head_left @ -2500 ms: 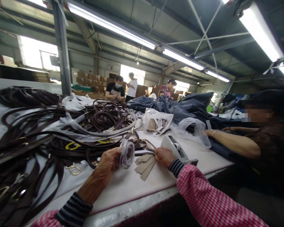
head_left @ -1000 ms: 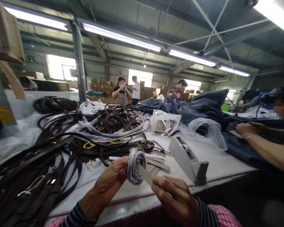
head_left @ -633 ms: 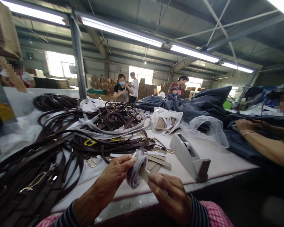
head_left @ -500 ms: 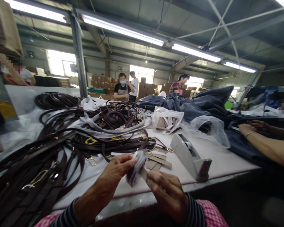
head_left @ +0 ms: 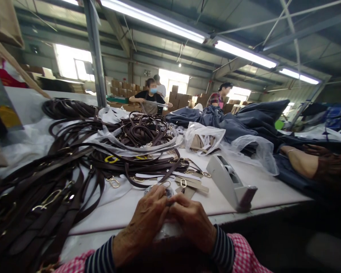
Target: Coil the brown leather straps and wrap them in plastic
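My left hand and my right hand are pressed together at the near edge of the white table. Both are closed round a coiled strap in clear plastic wrap, mostly hidden between the fingers. Just beyond the hands lie several tan card strips and a gold clasp. A grey tape dispenser stands to the right of them.
A big tangle of dark brown straps with gold clasps covers the table's left half. A plastic bag and dark blue cloth lie behind. A co-worker's arm rests at the right. Other people stand far back.
My right hand picked a tan strip off the table and brought it to the wrapped coil. Both hands then drew toward me and closed over the coil; the strip is hidden now.
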The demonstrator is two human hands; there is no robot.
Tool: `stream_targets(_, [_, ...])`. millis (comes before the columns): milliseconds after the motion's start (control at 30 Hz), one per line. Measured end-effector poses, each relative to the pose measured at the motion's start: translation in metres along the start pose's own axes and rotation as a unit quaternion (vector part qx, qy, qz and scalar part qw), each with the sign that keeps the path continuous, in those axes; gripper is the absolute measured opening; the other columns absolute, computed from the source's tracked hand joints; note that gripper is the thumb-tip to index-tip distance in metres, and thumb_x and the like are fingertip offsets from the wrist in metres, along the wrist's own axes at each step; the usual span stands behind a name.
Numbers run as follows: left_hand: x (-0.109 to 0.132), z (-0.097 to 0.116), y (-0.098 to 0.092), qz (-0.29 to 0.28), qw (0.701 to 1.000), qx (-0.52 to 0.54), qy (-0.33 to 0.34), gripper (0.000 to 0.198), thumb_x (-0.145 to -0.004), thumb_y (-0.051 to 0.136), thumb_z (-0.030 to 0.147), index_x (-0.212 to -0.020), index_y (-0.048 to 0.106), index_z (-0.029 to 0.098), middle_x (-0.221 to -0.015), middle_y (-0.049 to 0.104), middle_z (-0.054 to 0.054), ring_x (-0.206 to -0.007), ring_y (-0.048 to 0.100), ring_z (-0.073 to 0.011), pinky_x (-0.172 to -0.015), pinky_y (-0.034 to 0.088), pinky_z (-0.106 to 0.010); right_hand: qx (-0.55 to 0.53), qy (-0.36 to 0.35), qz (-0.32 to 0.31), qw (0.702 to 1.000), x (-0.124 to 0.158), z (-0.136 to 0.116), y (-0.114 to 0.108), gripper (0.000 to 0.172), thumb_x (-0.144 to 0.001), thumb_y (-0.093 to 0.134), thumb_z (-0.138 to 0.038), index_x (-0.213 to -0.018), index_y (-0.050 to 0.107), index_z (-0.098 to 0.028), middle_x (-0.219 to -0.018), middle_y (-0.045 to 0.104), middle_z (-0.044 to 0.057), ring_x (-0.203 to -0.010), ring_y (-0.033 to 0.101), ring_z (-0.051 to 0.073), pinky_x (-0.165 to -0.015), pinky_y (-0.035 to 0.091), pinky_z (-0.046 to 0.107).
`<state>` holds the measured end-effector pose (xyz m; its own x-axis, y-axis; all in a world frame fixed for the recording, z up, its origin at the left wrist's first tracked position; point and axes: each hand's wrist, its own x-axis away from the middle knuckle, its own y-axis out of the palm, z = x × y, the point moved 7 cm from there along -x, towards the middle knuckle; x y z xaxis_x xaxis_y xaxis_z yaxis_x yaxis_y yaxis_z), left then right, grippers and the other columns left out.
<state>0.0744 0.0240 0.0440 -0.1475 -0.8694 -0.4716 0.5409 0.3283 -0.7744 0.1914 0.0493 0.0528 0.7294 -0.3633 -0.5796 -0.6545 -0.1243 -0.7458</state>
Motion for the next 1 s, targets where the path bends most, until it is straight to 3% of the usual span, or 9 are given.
stream_targets(100, [0.001,-0.007,-0.006,-0.016,0.998,0.066,0.004,0.02,-0.096,0.052,0.016,-0.086,0.069,0.021,-0.099,0.065,-0.008,-0.098,0.057,-0.0255,-0.086,0.046,-0.037,-0.01,0.037,-0.038,0.999,-0.014,0.011,-0.001,0.014,-0.095,0.068,-0.015,-0.082,0.07,-0.019,-0.084,0.069,0.002,-0.072,0.067,0.014,-0.067,0.048,0.021])
stream_targets(200, [-0.002,-0.011,-0.015,-0.031,0.989,0.142,-0.013,0.023,-0.096,0.049,0.02,-0.089,0.071,0.022,-0.098,0.068,-0.007,-0.097,0.06,-0.0259,-0.088,0.045,-0.037,-0.056,0.085,-0.084,0.991,-0.031,0.018,-0.004,0.013,-0.086,0.075,-0.01,-0.077,0.072,-0.019,-0.08,0.068,0.0,-0.073,0.064,0.014,-0.069,0.044,0.022])
stream_targets(367, [-0.009,-0.023,-0.023,0.05,0.967,0.225,-0.112,0.021,-0.088,0.057,0.015,-0.102,0.068,0.025,-0.086,0.074,-0.002,-0.08,0.068,-0.0226,-0.074,0.045,-0.03,-0.164,0.178,-0.132,0.961,-0.045,0.033,0.0,0.02,-0.074,0.081,-0.009,-0.067,0.064,-0.018,-0.067,0.066,-0.004,-0.067,0.063,0.014,-0.063,0.044,0.022])
stream_targets(533, [-0.011,-0.022,-0.027,0.128,0.948,0.268,-0.109,0.021,-0.078,0.068,0.013,-0.092,0.061,0.026,-0.077,0.07,0.002,-0.069,0.065,-0.0188,-0.065,0.043,-0.026,-0.223,0.228,-0.155,0.935,-0.051,0.046,0.012,0.029,-0.068,0.084,-0.015,-0.077,0.056,-0.02,-0.06,0.059,-0.009,-0.048,0.06,0.012,-0.045,0.042,0.019])
stream_targets(633, [-0.008,-0.02,-0.03,0.152,0.948,0.261,-0.103,0.022,-0.073,0.069,0.01,-0.081,0.056,0.025,-0.07,0.06,0.005,-0.061,0.056,-0.0156,-0.06,0.039,-0.024,-0.256,0.214,-0.186,0.924,-0.055,0.045,0.018,0.024,-0.069,0.083,-0.016,-0.08,0.062,-0.018,-0.061,0.061,-0.009,-0.048,0.057,0.011,-0.046,0.042,0.019])
stream_targets(733, [-0.007,-0.016,-0.029,0.124,0.96,0.24,-0.077,0.017,-0.08,0.07,0.014,-0.082,0.056,0.024,-0.072,0.058,0.004,-0.064,0.054,-0.0154,-0.061,0.04,-0.025,-0.269,0.18,-0.195,0.926,-0.058,0.042,0.019,0.018,-0.071,0.083,-0.02,-0.068,0.066,-0.016,-0.062,0.061,-0.006,-0.056,0.055,0.01,-0.054,0.041,0.02])
stream_targets(867, [-0.004,-0.021,-0.033,0.079,0.986,0.141,-0.044,0.028,-0.084,0.078,0.025,-0.107,0.061,0.025,-0.102,0.064,-0.002,-0.094,0.059,-0.0234,-0.084,0.045,-0.035,-0.268,0.146,-0.182,0.935,-0.059,0.042,0.019,0.021,-0.076,0.079,-0.02,-0.06,0.066,-0.015,-0.061,0.06,-0.005,-0.062,0.054,0.011,-0.058,0.039,0.021])
stream_targets(933, [-0.003,-0.028,-0.033,0.026,0.995,0.081,-0.043,0.035,-0.083,0.08,0.031,-0.113,0.063,0.025,-0.11,0.064,-0.005,-0.103,0.056,-0.0273,-0.091,0.043,-0.041,-0.265,0.128,-0.178,0.939,-0.059,0.041,0.019,0.021,-0.075,0.08,-0.017,-0.059,0.067,-0.015,-0.064,0.06,-0.005,-0.063,0.055,0.011,-0.06,0.04,0.021])
stream_targets(1000, [-0.004,-0.031,-0.03,-0.044,0.998,0.032,-0.033,0.027,-0.089,0.076,0.035,-0.112,0.066,0.026,-0.111,0.065,-0.005,-0.105,0.054,-0.0292,-0.092,0.042,-0.044,-0.258,0.112,-0.177,0.943,-0.06,0.039,0.019,0.019,-0.073,0.082,-0.015,-0.06,0.068,-0.015,-0.067,0.062,-0.005,-0.065,0.056,0.011,-0.062,0.04,0.021])
